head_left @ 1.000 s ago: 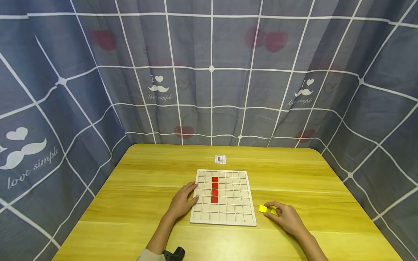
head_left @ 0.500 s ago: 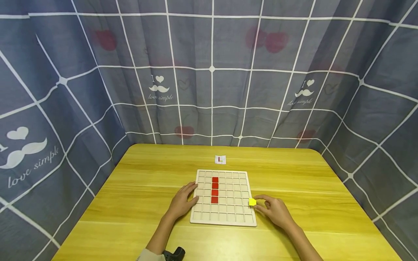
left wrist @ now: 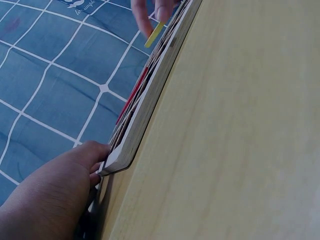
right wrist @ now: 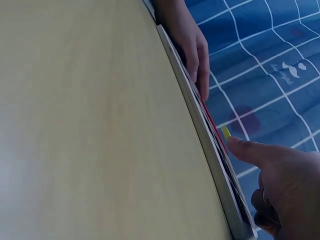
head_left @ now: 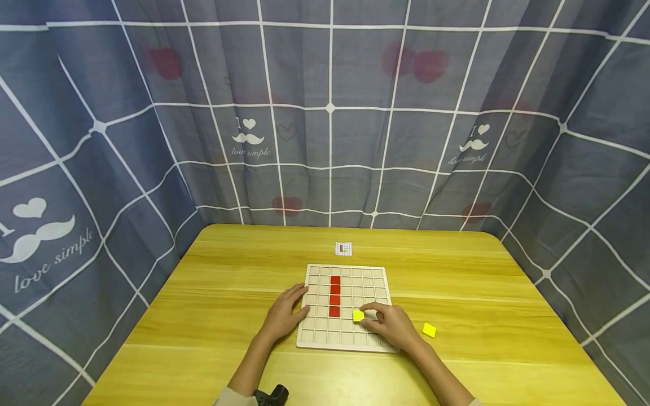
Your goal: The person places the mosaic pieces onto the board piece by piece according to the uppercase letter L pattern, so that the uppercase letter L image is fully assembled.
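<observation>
Pinching a yellow tile (head_left: 358, 316), right hand (head_left: 391, 327) seemingly over the board (head_left: 350, 341).

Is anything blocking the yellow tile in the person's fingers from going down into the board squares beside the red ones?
Nothing visible does. The right hand pinches the yellow tile over bare cells of the grid board, right of the red tiles.
</observation>
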The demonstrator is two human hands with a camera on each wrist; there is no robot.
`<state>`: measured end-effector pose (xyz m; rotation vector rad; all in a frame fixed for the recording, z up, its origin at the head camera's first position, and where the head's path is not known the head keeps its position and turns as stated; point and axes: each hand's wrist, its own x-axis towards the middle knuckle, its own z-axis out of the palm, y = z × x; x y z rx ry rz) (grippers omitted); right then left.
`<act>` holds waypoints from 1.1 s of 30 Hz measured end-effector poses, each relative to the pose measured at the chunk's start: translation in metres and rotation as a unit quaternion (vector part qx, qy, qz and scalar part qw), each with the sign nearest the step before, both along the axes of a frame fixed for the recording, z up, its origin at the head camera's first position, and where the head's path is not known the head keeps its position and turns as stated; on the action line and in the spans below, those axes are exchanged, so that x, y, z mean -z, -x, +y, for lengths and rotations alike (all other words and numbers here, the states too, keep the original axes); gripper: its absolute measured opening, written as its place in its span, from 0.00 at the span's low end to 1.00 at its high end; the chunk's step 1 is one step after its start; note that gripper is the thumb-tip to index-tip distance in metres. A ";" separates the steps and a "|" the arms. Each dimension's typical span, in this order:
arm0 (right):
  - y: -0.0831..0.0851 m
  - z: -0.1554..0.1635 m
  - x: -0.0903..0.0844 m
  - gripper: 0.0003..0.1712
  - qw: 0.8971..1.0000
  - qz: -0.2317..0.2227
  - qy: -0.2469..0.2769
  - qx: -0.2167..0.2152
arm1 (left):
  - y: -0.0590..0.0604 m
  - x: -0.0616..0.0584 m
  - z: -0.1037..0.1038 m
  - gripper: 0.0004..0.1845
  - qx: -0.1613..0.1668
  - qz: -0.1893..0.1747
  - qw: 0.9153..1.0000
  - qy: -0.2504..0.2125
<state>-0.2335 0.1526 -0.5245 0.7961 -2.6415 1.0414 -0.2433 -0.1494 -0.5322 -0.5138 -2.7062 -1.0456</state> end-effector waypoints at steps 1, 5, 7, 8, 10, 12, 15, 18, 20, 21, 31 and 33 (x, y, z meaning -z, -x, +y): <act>0.001 -0.004 0.000 0.15 1.000 0.003 0.000 -0.001 | 0.000 0.000 0.000 0.27 0.000 0.000 1.000 0.001; 0.007 -0.015 0.000 0.15 1.000 0.009 -0.010 0.002 | -0.001 -0.002 0.001 0.26 -0.001 -0.001 1.000 -0.001; 0.009 -0.018 0.000 0.15 1.000 0.005 -0.018 0.004 | 0.000 -0.002 0.001 0.26 -0.001 -0.001 1.000 0.000; 0.010 -0.019 0.000 0.15 1.000 0.003 -0.022 0.005 | 0.000 -0.001 0.001 0.26 -0.001 -0.001 1.000 0.000; 0.011 -0.020 0.000 0.15 1.000 -0.001 -0.027 0.008 | 0.000 -0.001 0.001 0.26 -0.001 0.000 1.000 0.000; 0.011 -0.021 0.000 0.15 1.000 -0.001 -0.026 0.007 | 0.000 -0.001 0.001 0.26 0.000 0.001 1.000 0.000; 0.012 -0.022 0.002 0.15 1.000 0.010 -0.027 0.008 | 0.000 -0.001 0.001 0.27 0.000 0.002 1.000 0.001; 0.012 -0.022 0.004 0.14 0.999 0.021 -0.032 0.009 | 0.000 -0.001 0.001 0.27 -0.001 0.003 1.000 0.003; 0.013 -0.023 0.005 0.14 0.999 0.025 -0.035 0.008 | 0.000 -0.001 0.001 0.26 0.001 0.008 1.000 0.006; 0.013 -0.023 0.005 0.14 0.999 0.027 -0.036 0.008 | 0.000 -0.001 0.001 0.26 0.002 0.010 1.000 0.005; 0.013 -0.024 0.005 0.16 0.998 0.039 -0.046 0.009 | 0.000 0.000 0.000 0.26 0.004 0.018 1.000 0.001; 0.013 -0.024 0.005 0.17 0.998 0.041 -0.048 0.010 | 0.000 0.000 0.000 0.26 0.004 0.017 1.000 -0.001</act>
